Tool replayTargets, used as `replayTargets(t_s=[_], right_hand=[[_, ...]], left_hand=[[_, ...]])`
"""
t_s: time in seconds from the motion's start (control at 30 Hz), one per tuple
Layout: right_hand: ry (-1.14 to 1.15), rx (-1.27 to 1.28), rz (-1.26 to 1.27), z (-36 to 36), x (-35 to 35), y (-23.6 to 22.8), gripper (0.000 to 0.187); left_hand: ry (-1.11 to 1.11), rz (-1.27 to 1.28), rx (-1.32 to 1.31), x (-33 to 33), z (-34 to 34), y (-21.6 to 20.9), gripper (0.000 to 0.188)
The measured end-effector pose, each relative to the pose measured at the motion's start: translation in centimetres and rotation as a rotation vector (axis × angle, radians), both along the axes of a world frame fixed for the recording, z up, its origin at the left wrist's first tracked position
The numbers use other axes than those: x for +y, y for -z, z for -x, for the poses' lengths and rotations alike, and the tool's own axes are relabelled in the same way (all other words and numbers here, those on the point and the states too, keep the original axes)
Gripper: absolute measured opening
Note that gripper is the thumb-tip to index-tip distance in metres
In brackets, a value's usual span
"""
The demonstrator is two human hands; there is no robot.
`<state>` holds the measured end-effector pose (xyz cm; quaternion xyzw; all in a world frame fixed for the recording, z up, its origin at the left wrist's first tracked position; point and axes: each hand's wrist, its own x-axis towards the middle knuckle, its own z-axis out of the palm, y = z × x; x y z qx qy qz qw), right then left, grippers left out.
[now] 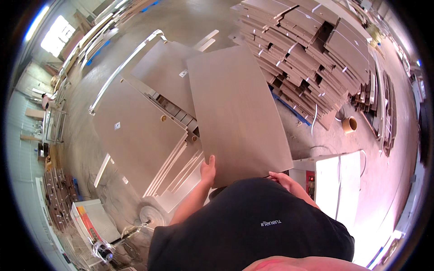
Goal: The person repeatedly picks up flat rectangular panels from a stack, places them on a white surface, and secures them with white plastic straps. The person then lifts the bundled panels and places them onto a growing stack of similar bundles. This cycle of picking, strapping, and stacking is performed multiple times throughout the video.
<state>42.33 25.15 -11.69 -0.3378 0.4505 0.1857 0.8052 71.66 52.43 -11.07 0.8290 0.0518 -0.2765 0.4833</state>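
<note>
A large flat brown panel (pixel 237 113) stretches out in front of me, held at its near end. My left hand (pixel 208 170) grips its left edge near the close corner, with the thumb lying on top and the other fingers hidden underneath. At the near edge on the right, my right hand (pixel 281 178) holds the same panel, its fingers partly out of sight below. To the left lies a stack of similar brown panels (pixel 140 131), with several edges fanned out at its near side. Another brown panel (pixel 165 67) lies beyond the stack, partly covered by the held one.
Tall piles of strapped brown boards (pixel 307 49) stand at the far right. A roll of brown tape (pixel 349 125) is on the floor there. A white cabinet-like machine (pixel 337 180) stands close on my right. At the lower left are a white box (pixel 97 221) and a round reel (pixel 153 216).
</note>
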Motion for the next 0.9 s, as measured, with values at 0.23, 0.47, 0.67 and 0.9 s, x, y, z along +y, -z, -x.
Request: replayTargets(t_s=[0.23, 0.47, 0.67, 0.9], right_hand=[[0.021, 0.067, 1.460, -3.0, -0.1, -2.4, 0.059], [0.064, 0.489, 1.067, -3.9, 5.9, 0.1, 0.081], [0.225, 0.556, 1.009, 2.9, 9.8, -1.3, 0.074], [0.784, 0.722, 0.870, 15.9, 18.5, 0.7, 0.064]], left_hand=[[0.191, -0.044, 0.004, 7.8, -1.9, 0.9, 0.064], [0.198, 0.016, -0.071, 7.7, -0.7, -2.7, 0.061], [0.350, 0.163, 0.055, 6.3, -0.4, 0.1, 0.057], [0.804, 0.095, -0.044, -2.4, 3.7, 2.6, 0.053]])
